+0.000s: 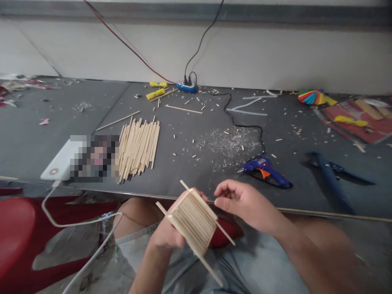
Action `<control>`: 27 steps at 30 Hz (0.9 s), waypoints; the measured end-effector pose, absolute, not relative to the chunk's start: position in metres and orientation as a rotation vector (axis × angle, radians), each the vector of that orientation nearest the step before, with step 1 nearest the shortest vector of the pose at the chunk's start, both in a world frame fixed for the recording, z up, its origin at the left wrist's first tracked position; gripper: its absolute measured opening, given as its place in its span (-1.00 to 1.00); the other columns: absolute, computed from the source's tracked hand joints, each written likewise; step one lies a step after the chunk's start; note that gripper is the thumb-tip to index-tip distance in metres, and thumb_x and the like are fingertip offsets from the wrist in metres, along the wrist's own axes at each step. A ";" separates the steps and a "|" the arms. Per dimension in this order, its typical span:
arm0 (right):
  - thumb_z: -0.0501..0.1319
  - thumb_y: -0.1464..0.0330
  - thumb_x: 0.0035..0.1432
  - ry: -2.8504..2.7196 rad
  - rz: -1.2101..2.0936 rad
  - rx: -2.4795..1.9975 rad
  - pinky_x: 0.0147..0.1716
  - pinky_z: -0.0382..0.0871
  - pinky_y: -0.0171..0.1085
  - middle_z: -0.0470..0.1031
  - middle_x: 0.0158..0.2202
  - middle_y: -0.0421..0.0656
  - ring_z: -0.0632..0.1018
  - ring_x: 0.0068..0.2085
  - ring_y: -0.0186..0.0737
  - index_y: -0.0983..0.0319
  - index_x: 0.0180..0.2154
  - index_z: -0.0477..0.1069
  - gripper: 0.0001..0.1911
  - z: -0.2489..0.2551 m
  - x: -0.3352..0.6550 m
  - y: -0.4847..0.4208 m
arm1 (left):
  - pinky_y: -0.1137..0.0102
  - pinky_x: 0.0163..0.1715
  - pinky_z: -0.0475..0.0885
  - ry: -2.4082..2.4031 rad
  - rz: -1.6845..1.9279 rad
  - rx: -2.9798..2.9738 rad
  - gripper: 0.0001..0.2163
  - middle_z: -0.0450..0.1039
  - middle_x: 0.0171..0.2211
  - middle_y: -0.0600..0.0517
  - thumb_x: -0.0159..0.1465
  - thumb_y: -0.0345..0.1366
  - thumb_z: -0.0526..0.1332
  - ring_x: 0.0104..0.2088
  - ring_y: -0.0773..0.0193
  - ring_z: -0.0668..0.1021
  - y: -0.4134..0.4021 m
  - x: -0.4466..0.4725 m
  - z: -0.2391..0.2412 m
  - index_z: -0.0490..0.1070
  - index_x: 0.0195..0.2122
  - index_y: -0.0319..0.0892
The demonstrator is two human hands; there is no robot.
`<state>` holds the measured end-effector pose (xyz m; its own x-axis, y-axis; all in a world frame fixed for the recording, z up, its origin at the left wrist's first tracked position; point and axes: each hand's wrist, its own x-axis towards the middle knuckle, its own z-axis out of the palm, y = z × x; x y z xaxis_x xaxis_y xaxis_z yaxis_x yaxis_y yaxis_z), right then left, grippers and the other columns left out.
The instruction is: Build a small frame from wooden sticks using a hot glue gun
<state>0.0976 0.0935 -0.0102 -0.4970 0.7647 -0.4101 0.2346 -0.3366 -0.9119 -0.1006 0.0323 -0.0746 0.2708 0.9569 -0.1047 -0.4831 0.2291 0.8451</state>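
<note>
My left hand (171,232) grips a small structure of wooden sticks (196,220), holding it tilted above my lap. Its sticks lie side by side as a panel, and longer sticks jut past the corners. To its right, my right hand (234,200) hovers apart from it, fingers curled with a gap to the thumb and nothing visible between them. Just beyond that hand, a blue hot glue gun (266,169) with an orange trigger lies on the table. A pile of wooden sticks (139,147) rests on the table at the left.
On the dark table (183,163) are blue pliers (332,175), a blue power strip (186,86), yellow glue tubes (156,94), stick offcuts and glue strings. A white power bank (64,159) trails a cable at the left edge. A red chair (18,241) stands lower left.
</note>
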 end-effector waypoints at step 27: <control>0.20 0.34 0.10 -1.774 1.575 -1.533 -0.45 0.29 -0.30 0.45 -0.53 -0.19 0.46 -0.50 -0.31 0.22 -0.50 0.34 -0.85 -0.044 0.081 0.211 | 0.18 0.14 0.25 0.741 1.604 0.411 -0.58 0.43 0.02 -0.04 0.08 -0.14 0.30 0.14 0.05 0.34 0.112 -0.151 -0.093 0.38 -0.03 -0.13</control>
<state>0.0807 0.2110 -0.0435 -0.3757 0.8387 -0.3943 0.4907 -0.1809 -0.8524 -0.1512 0.1125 -0.0928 -0.1774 0.9729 -0.1482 -0.7433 -0.0338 0.6681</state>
